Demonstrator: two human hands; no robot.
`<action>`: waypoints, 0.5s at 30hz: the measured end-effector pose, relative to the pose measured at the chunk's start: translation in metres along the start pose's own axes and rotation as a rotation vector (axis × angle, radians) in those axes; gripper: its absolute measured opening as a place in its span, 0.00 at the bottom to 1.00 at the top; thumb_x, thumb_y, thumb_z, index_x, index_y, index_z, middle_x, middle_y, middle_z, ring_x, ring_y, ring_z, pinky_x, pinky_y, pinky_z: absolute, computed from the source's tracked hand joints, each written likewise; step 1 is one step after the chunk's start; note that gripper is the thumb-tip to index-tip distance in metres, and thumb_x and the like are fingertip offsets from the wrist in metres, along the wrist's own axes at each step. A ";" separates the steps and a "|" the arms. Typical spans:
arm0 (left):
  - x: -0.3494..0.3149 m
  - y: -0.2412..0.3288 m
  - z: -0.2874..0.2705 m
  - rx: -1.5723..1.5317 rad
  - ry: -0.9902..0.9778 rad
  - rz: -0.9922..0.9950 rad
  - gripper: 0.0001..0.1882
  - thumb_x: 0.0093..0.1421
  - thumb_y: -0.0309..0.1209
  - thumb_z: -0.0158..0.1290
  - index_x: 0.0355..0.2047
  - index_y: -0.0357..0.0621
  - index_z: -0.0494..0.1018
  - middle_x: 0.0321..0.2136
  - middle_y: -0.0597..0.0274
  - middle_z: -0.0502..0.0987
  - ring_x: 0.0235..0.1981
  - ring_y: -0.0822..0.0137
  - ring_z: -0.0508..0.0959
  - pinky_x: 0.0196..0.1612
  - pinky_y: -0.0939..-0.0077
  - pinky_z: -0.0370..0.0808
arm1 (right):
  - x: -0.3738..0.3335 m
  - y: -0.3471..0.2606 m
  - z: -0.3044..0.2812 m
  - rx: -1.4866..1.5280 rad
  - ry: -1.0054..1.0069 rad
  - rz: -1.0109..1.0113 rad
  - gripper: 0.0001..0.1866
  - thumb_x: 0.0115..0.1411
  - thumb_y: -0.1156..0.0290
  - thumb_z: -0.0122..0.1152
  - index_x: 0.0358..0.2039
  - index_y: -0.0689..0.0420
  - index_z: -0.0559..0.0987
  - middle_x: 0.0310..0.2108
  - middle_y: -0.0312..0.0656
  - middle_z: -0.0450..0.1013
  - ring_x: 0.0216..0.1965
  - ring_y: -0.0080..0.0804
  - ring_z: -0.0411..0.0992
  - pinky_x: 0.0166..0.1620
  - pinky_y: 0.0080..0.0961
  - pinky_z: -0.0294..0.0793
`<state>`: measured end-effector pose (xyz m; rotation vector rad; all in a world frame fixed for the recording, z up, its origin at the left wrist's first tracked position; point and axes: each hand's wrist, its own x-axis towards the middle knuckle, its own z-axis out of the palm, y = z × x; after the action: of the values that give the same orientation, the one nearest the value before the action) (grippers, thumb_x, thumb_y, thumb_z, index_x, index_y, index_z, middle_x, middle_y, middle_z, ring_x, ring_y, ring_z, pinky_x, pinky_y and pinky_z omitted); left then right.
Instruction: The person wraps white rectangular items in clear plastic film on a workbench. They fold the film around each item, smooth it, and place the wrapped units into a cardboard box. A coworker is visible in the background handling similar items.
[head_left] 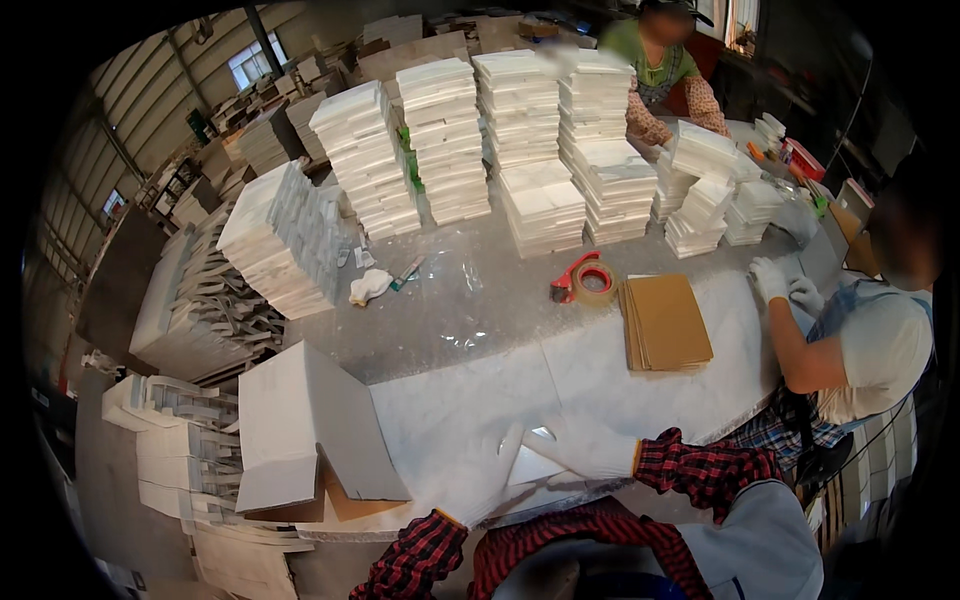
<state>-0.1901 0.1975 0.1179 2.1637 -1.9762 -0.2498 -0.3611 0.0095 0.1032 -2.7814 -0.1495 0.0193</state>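
Observation:
Both my hands wear white gloves with yellow cuffs and meet at the table's near edge. Between them is a small flat white piece (533,466), with a shiny spot by its upper end; its exact kind I cannot make out. My left hand (482,478) closes on its left side. From the right, my right hand (590,450) grips the same piece, its fingers partly covering it. An open white cardboard box (345,425), brown inside, stands left of my hands. Farther right lies a pile of brown cardboard sheets (667,322).
Tall stacks of white slabs (440,130) line the table's far side. A red tape dispenser (572,275) with a tape roll (597,284) and a crumpled white cloth (371,288) lie mid-table. One co-worker (840,340) is at the right, another (665,75) at the far side.

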 end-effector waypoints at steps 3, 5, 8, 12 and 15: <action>-0.002 0.005 -0.006 0.004 -0.044 -0.026 0.52 0.57 0.56 0.66 0.73 0.39 0.59 0.45 0.41 0.78 0.47 0.42 0.78 0.50 0.51 0.77 | -0.001 -0.004 0.001 -0.017 -0.046 0.019 0.48 0.58 0.49 0.71 0.74 0.56 0.63 0.47 0.59 0.71 0.50 0.56 0.72 0.51 0.50 0.72; -0.006 0.005 -0.006 -0.037 -0.015 -0.039 0.52 0.57 0.56 0.66 0.72 0.39 0.59 0.46 0.40 0.78 0.48 0.42 0.78 0.52 0.51 0.76 | -0.001 -0.002 0.002 0.069 -0.018 0.028 0.48 0.59 0.49 0.71 0.74 0.56 0.62 0.49 0.59 0.71 0.51 0.57 0.72 0.53 0.50 0.72; -0.003 0.007 -0.017 -0.060 -0.066 -0.056 0.50 0.58 0.54 0.65 0.72 0.38 0.59 0.48 0.40 0.77 0.50 0.41 0.78 0.54 0.51 0.75 | -0.006 0.001 0.007 0.196 0.070 0.045 0.48 0.61 0.48 0.69 0.74 0.58 0.61 0.55 0.60 0.71 0.55 0.57 0.71 0.56 0.49 0.71; -0.011 0.003 -0.015 -0.531 0.231 -0.433 0.47 0.62 0.57 0.61 0.68 0.34 0.61 0.54 0.35 0.74 0.51 0.41 0.77 0.55 0.50 0.75 | -0.026 -0.006 0.032 0.526 0.350 0.498 0.52 0.60 0.42 0.69 0.74 0.61 0.61 0.62 0.58 0.70 0.63 0.49 0.70 0.64 0.43 0.69; -0.029 -0.023 0.052 -0.833 0.395 -0.728 0.40 0.65 0.53 0.58 0.64 0.29 0.66 0.50 0.36 0.78 0.51 0.39 0.78 0.58 0.53 0.74 | -0.015 -0.008 0.034 1.598 0.445 0.989 0.47 0.65 0.43 0.67 0.71 0.64 0.65 0.61 0.53 0.73 0.64 0.41 0.70 0.65 0.38 0.68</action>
<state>-0.1840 0.2270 0.0614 2.0012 -0.6217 -0.5674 -0.3780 0.0276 0.0743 -0.9998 0.9135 -0.1557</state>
